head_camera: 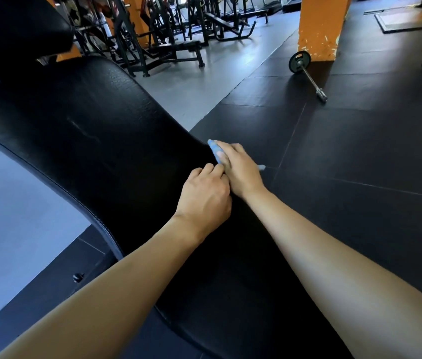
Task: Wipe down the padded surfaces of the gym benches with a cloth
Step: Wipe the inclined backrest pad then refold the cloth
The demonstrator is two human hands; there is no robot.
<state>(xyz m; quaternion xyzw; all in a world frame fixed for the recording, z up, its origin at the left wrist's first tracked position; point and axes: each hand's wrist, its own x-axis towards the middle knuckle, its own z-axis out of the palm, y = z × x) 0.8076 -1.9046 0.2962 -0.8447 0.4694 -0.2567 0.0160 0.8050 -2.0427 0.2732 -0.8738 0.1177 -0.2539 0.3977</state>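
Note:
A long black padded bench [96, 141] runs from the upper left down to the bottom of the head view. At its right edge lies a blue cloth [214, 151], mostly hidden under my right hand [238, 169], which presses it onto the padding with fingers laid over it. My left hand [204, 195] sits right beside it on the pad, fingers curled, its fingertips touching the cloth's near end; whether they pinch it is hidden. Both forearms reach in from the bottom.
A second black pad [18, 27] stands at the upper left. A barbell [308, 76] lies on the dark rubber floor by an orange pillar [321, 27]. Other benches and machines [178, 35] crowd the back. Grey floor lies to the left.

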